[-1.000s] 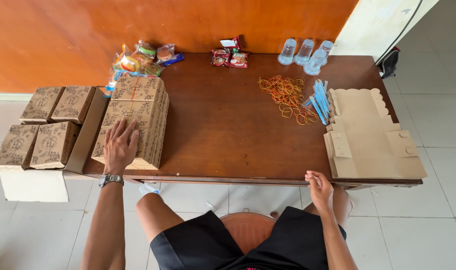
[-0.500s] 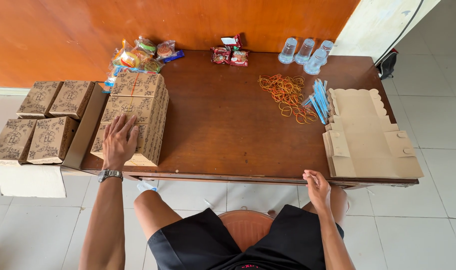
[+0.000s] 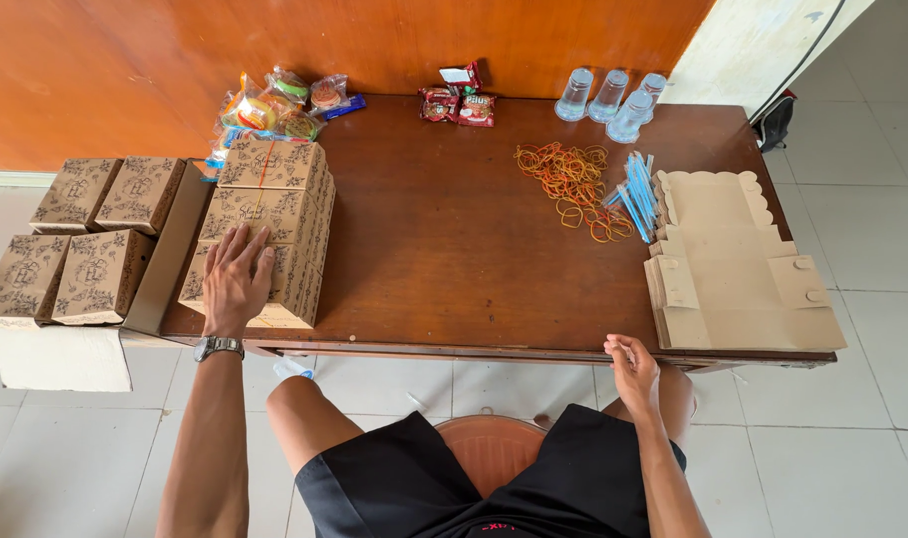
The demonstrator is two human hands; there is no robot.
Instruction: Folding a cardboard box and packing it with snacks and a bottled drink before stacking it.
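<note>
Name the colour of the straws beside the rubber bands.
Blue straws, clearest in the head view.

Orange wall (image 3: 125, 60), white-tiled floor (image 3: 852, 438)

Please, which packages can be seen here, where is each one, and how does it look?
Stacked boxes: table's left end, brown patterned, left hand on top.
Four boxes: left of the table, same pattern.
Flat boxes: right end, plain tan.
Red packets: back edge.
Clear snack bags: back left, colourful.
</note>
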